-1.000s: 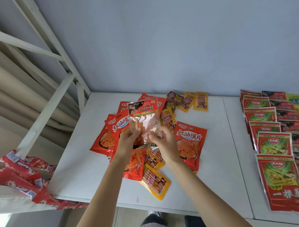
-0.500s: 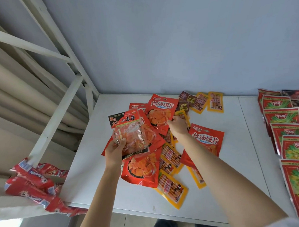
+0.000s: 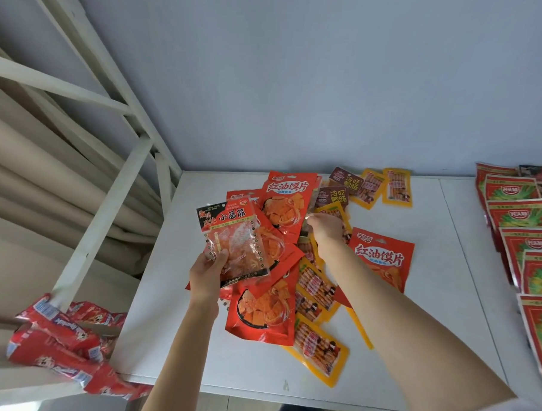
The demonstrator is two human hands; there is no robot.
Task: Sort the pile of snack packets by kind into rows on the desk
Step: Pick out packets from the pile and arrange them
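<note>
Head view: the left hand (image 3: 207, 275) grips a clear-windowed gluten-strip packet (image 3: 234, 239) alone now, lifted above the pile (image 3: 287, 268) on the desk (image 3: 177, 325). The right hand (image 3: 326, 228) has let go and reached into the pile's far side, fingers curled around something I cannot identify. Sorting continues; finished rows (image 3: 523, 235) lie right of the pile.
</note>
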